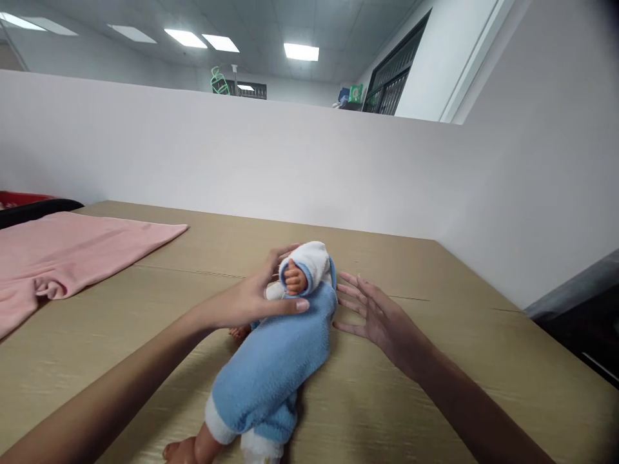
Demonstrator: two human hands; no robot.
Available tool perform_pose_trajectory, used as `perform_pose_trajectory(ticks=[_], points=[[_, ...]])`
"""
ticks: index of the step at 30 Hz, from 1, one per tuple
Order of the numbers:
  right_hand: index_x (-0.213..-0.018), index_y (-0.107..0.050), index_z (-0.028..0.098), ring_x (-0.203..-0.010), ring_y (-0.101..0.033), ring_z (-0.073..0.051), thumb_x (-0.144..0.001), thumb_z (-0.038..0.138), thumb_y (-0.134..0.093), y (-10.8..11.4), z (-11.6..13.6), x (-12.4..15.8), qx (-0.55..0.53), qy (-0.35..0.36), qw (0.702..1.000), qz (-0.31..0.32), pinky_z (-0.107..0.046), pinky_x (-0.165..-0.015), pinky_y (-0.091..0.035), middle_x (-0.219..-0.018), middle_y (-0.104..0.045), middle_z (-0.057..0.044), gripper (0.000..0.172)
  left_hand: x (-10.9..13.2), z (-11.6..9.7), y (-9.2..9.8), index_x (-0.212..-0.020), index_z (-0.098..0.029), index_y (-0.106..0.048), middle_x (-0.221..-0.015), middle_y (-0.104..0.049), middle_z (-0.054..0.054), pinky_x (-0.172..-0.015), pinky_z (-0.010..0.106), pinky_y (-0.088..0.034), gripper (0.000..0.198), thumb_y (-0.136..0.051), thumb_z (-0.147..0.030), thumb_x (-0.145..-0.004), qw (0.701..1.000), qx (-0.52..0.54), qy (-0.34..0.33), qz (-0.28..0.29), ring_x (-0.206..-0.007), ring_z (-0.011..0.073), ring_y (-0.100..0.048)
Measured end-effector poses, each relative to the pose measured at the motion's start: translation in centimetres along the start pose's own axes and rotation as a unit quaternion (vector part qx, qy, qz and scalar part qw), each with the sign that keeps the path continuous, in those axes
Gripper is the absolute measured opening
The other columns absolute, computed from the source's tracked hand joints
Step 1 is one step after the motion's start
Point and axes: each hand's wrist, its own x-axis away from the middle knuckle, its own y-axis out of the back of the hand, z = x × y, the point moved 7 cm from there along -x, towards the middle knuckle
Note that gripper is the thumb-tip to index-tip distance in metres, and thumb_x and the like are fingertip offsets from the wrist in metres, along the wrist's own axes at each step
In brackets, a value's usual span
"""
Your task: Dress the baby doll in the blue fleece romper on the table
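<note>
A baby doll (285, 341) in a fuzzy blue and white suit lies on its side on the table, legs toward me. One small doll fist shows at a white, blue-edged cuff, and its bare feet stick out of white leg cuffs. My left hand (256, 296) grips the upper body, thumb over the blue front and fingers behind the white sleeve. Beside the doll's other side, my right hand (370, 309) is open with fingers spread, its fingertips close to the blue cloth; whether they touch is unclear. The doll's head is hidden from view.
A pink cloth (87, 251) is spread on the tan table (377, 399) at the left. Behind it sits a black-rimmed container (43, 209) with something red. A low white wall (242, 161) closes off the back, and a dark object (580, 322) stands at the right edge.
</note>
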Motion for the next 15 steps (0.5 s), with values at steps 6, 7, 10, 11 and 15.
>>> perform_pose_trajectory(ticks=[6, 7, 10, 11, 15], points=[[-0.154, -0.056, 0.027, -0.144, -0.057, -0.034, -0.105, 0.071, -0.048, 1.1, 0.3, 1.4, -0.043, -0.049, 0.997, 0.026, -0.055, -0.107, -0.058, -0.157, -0.060, -0.014, 0.067, 1.4, 3.2, 1.4, -0.154, -0.029, -0.044, -0.170, -0.046, 0.013, -0.132, 0.054, -0.034, 0.065, -0.051, -0.072, -0.105, 0.996, -0.018, 0.079, -0.026, -0.160, 0.0335, -0.042], [-0.151, -0.059, 0.026, -0.139, -0.061, -0.033, -0.105, 0.072, -0.049, 1.5, 0.1, 1.4, -0.050, -0.055, 0.997, 0.025, -0.053, -0.103, -0.060, -0.151, -0.065, -0.014, 0.066, 1.5, 4.4, 1.7, -0.150, -0.027, -0.047, -0.167, -0.050, 0.013, -0.132, 0.053, -0.034, 0.066, -0.047, -0.075, -0.105, 0.993, -0.034, 0.106, -0.038, -0.158, 0.0337, -0.043], [-0.127, -0.071, 0.022, -0.108, -0.072, -0.029, -0.103, 0.073, -0.053, 2.6, -0.3, 1.3, -0.085, -0.068, 0.993, 0.036, -0.046, -0.092, -0.063, -0.114, -0.077, -0.011, 0.059, 1.6, 7.9, 1.8, -0.141, -0.023, -0.055, -0.160, -0.057, 0.015, -0.128, 0.052, -0.037, 0.072, -0.044, -0.081, -0.101, 0.983, -0.064, 0.165, -0.048, -0.152, 0.0360, -0.050], [-0.115, -0.074, 0.022, -0.093, -0.073, -0.026, -0.103, 0.072, -0.056, 3.1, -0.4, 1.2, -0.099, -0.069, 0.992, 0.031, -0.044, -0.089, -0.064, -0.097, -0.077, -0.008, 0.055, 1.7, 8.9, 1.8, -0.140, -0.022, -0.057, -0.159, -0.059, 0.016, -0.127, 0.051, -0.039, 0.074, -0.046, -0.083, -0.099, 0.980, -0.068, 0.182, -0.051, -0.150, 0.0369, -0.051], [-0.090, -0.075, 0.022, -0.055, -0.058, -0.017, -0.098, 0.062, -0.070, 6.4, -1.2, 0.9, -0.113, -0.079, 0.988, -0.062, -0.039, -0.077, -0.065, -0.059, -0.063, 0.003, 0.041, 1.7, 11.7, 1.3, -0.133, -0.020, -0.065, -0.152, -0.066, 0.016, -0.121, 0.047, -0.045, 0.079, -0.055, -0.085, -0.090, 0.973, -0.058, 0.216, -0.063, -0.143, 0.0381, -0.058]])
